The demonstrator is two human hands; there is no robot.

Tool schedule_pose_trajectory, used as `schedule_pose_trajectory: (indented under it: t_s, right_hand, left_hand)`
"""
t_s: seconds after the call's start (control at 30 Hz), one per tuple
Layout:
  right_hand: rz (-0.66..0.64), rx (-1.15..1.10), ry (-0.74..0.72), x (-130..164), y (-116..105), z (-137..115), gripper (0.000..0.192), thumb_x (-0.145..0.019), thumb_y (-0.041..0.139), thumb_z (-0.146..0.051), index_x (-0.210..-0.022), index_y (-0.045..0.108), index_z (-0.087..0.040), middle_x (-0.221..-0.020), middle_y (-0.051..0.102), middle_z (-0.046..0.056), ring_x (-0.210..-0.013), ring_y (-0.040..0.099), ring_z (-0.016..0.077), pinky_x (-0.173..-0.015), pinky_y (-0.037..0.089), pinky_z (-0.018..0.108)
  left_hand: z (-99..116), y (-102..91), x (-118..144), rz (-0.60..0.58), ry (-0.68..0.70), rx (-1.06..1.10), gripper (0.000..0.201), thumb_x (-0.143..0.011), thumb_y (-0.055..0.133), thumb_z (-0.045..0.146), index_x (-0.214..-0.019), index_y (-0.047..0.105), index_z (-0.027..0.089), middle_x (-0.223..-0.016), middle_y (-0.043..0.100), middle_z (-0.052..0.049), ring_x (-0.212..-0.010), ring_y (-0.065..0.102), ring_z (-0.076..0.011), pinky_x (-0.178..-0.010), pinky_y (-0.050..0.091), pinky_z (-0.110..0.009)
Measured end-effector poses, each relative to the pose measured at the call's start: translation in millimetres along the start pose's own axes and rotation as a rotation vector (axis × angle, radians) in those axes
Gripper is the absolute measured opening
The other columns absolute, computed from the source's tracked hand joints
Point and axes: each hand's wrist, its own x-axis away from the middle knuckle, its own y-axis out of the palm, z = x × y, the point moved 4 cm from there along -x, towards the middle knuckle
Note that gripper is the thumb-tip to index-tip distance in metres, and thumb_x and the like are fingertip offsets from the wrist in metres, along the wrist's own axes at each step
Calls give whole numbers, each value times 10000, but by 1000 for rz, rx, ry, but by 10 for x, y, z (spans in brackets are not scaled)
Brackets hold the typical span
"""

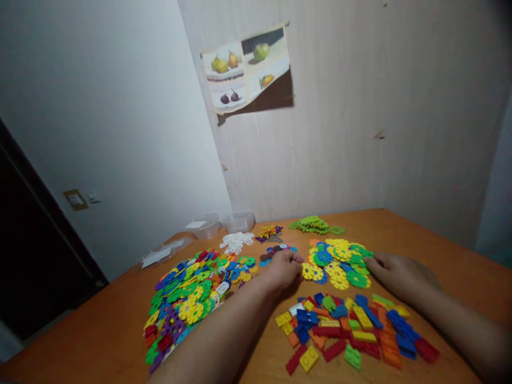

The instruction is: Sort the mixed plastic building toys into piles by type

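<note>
Here, an orange-brown wooden table (440, 240) set against a pale wall; both forearms reach in from the near edge. Left hand (285, 268) rests knuckles-up near mid-table, fingers curled inward, fingertips at the left edge of the small heap of yellow, green and blue flower discs (340, 261); whether a disc is pinched inside the curl cannot be told. Right hand (394, 272) lies palm-down and loosely spread, holding nothing visible, fingertips touching the right edge of the same heap; the heap sits between the two hands. Just nearer than the hands, a scatter of bricks (352, 330) in red, blue, yellow, orange and green, lying flat; left of the left forearm, a large spread of mixed discs (188, 298). Beyond the hands: a green cluster (316, 224), a small multicoloured cluster (269, 232), white pieces (237, 241); clear plastic tubs (239, 221) at the far edge by the wall. On the wall, a fruit poster (248, 66), one corner peeling.
</note>
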Motion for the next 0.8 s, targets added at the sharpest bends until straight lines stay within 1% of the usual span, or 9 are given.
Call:
schedule_pose_trajectory:
  t_s: [0.1, 0.17, 0.23, 0.33, 0.43, 0.5, 0.6, 0.7, 0.8]
  right_hand:
    - [9, 2, 1, 12, -11, -21, 497, -978, 359, -583, -994, 748, -274, -998, 766, 92, -911, 698, 298, -665, 420, 329]
    - [8, -7, -5, 15, -20, -35, 481, -977, 368, -573, -973, 744, -274, -996, 768, 90, -901, 699, 291, -657, 407, 322]
    - [-1, -1, -6, 14, -29, -47, 479, -978, 363, -569, -942, 736, -270, -972, 765, 87, -879, 696, 285, -643, 393, 316]
    - [-7, 19, 16, 9, -44, -54, 499, -977, 348, -578, -920, 729, -262, -948, 756, 88, -870, 687, 284, -622, 373, 308]
    - [-2, 10, 19, 7, -54, -63, 498, -974, 360, -579, -904, 730, -253, -934, 752, 83, -853, 680, 266, -606, 353, 295]
    - [2, 7, 11, 8, -56, -70, 489, -973, 372, -570, -899, 730, -245, -923, 752, 83, -839, 677, 253, -599, 340, 288]
    - [6, 19, 10, 10, -56, -74, 481, -975, 375, -557, -900, 728, -240, -934, 757, 91, -838, 679, 249, -599, 334, 288]
    - [-7, 25, 11, 10, -58, -80, 482, -978, 358, -557, -904, 717, -245, -956, 757, 92, -861, 682, 255, -606, 338, 291]
    - [-23, 20, 7, 9, -69, -89, 475, -979, 349, -558, -902, 707, -254, -964, 759, 81, -882, 685, 254, -613, 341, 288]
  left_hand:
    - [-28, 105, -91, 22, 39, -106, 125, -733, 621, 86, -833, 608, 161, -682, 606, -7, -598, 557, -123, -566, 414, -236]
    - [-14, 119, -81, 48, 92, -232, 160, -725, 714, 159, -851, 616, 162, -766, 630, -17, -682, 576, -132, -601, 424, -236]
    - [-4, 143, -26, 1, 100, -296, 306, -717, 798, 298, -939, 631, 171, -854, 651, -26, -741, 593, -148, -622, 439, -242]
    - [35, 189, 76, -89, 97, -327, 568, -701, 821, 520, -1126, 617, 203, -968, 672, -40, -805, 616, -182, -635, 460, -257]
    - [145, 212, 114, -66, 152, -501, 735, -606, 859, 580, -1185, 597, 211, -1057, 675, -72, -907, 620, -233, -680, 470, -279]
    - [231, 232, 104, -45, 202, -615, 723, -586, 866, 554, -1162, 603, 205, -1083, 676, -91, -956, 617, -257, -715, 469, -292]
    - [308, 263, 73, -38, 244, -712, 580, -656, 811, 499, -1115, 614, 204, -1068, 686, -101, -965, 620, -267, -734, 465, -303]
    - [308, 269, 43, -22, 240, -785, 469, -725, 747, 451, -1102, 619, 203, -1076, 693, -109, -934, 629, -263, -721, 459, -309]
    - [286, 267, 10, -19, 250, -814, 430, -766, 715, 426, -1118, 633, 193, -1134, 694, -125, -950, 641, -272, -733, 466, -319]
